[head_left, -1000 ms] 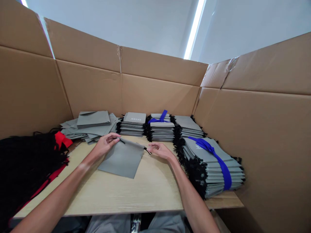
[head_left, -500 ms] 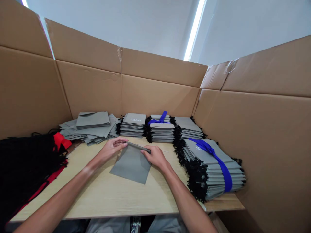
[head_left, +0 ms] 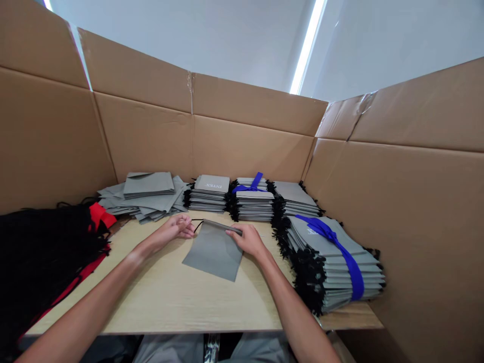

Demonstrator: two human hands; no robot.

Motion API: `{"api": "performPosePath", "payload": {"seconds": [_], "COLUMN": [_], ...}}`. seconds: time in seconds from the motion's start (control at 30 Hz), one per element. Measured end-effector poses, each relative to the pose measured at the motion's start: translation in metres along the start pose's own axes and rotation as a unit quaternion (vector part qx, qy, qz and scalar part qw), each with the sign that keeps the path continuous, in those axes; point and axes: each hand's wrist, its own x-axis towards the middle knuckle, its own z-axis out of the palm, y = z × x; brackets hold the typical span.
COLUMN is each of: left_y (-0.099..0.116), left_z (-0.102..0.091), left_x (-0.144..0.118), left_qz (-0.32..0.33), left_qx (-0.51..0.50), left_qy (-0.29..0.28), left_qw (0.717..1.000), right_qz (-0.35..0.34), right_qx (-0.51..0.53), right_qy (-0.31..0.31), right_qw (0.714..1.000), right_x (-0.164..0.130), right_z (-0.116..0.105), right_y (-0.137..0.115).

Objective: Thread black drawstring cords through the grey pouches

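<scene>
A flat grey drawstring pouch (head_left: 215,254) lies tilted over the table, its upper edge folded like a sleeve. My right hand (head_left: 247,239) pinches the pouch at its upper right corner. From the upper left corner a black cord (head_left: 197,222) comes out in a small loop. My left hand (head_left: 178,227), with curled fingers, holds this cord just left of the pouch. The far end of the cord is hidden by my right hand.
Black cords (head_left: 45,257) with a red strip (head_left: 101,216) heap at the left. Loose grey pouches (head_left: 149,186) lie behind. Stacked pouches (head_left: 209,189) stand along the back; a bundle tied with blue ribbon (head_left: 353,269) sits at right. Cardboard walls (head_left: 249,143) surround the table (head_left: 170,297).
My left hand has let go of the pouch's upper left corner and moved left, drawing out a loop of black cord. My right hand keeps its grip on the pouch.
</scene>
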Motion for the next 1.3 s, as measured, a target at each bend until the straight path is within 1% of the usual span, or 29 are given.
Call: {"api": "performPosePath", "payload": {"seconds": [0.07,0.13,0.3,0.4,0.5,0.57,0.83,0.97,1.07,1.23,1.3], "left_y": [-0.005,-0.007,-0.004,-0.001,0.001,0.002,-0.001,-0.008,-0.01,-0.01,-0.01], "left_z": [-0.002,0.0,0.014,0.017,0.016,0.015,0.007,-0.002,-0.008,-0.014,-0.015], "left_x": [0.001,0.001,-0.003,-0.003,-0.002,-0.001,0.004,0.006,0.007,0.009,0.009], "left_qz": [-0.021,-0.023,0.026,0.025,0.008,-0.001,-0.006,-0.028,-0.03,-0.029,-0.03], "left_qx": [-0.004,-0.005,0.016,0.001,-0.04,-0.067,-0.099,-0.125,-0.119,-0.094,-0.088], "left_qy": [-0.009,-0.023,-0.04,-0.023,0.008,0.018,0.018,0.067,0.075,0.087,0.087], "left_qw": [1.0,0.999,0.999,0.999,0.999,0.998,0.995,0.99,0.99,0.991,0.992], "right_qz": [0.004,0.003,-0.006,-0.001,0.002,0.002,0.003,0.003,-0.002,-0.01,-0.005], "right_qx": [0.003,0.004,0.017,0.025,0.026,0.029,0.022,0.029,0.046,0.128,0.153], "right_qy": [0.009,0.014,0.018,0.023,0.024,0.022,0.028,0.028,0.011,-0.075,-0.086], "right_qw": [1.0,1.0,1.0,0.999,0.999,0.999,0.999,0.999,0.999,0.989,0.984], "right_x": [0.001,0.001,0.001,0.001,0.001,0.001,0.001,0.001,0.002,0.001,0.0], "right_z": [-0.001,-0.001,0.002,0.002,0.001,0.0,0.0,-0.002,-0.005,-0.006,-0.006], "right_y": [0.001,0.001,-0.002,-0.002,0.0,0.0,0.0,0.001,0.003,0.003,0.002]}}
